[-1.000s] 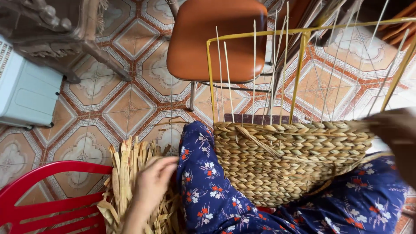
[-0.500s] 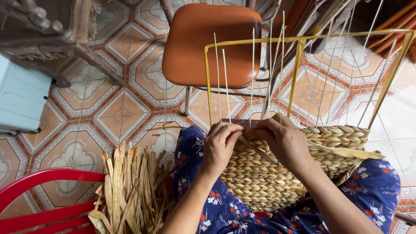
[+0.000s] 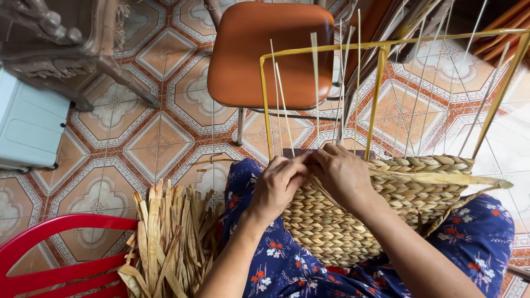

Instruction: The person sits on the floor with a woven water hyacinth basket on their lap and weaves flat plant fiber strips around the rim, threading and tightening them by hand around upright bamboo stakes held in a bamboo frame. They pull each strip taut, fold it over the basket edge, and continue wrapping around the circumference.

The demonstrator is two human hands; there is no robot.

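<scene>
Woven basket [image 3: 353,221] sits on person's lap, half done, w/ yellow wire frame [image 3: 381,83] rising above its woven rim. L hand [image 3: 279,185] & R hand [image 3: 342,174] both at basket's near-left rim corner, fingertips touching each other. L fingers curled narrow, pinching a dried strand [image 3: 441,178] end against the rim; R fingers bent over same spot, pressing on the weave, strand running from under R hand along the rim to basket's far right side. Can't tell exactly how much of strand each hand grips. Left of basket: bundle of dried straw strips [image 3: 165,243] lying on a red plastic chair [image 3: 49,254]. Beyond basket: orange-seated chair [image 3: 265,49] on patterned tile floor [image 3: 132,143]. Blue floral fabric [image 3: 480,243] under basket
</scene>
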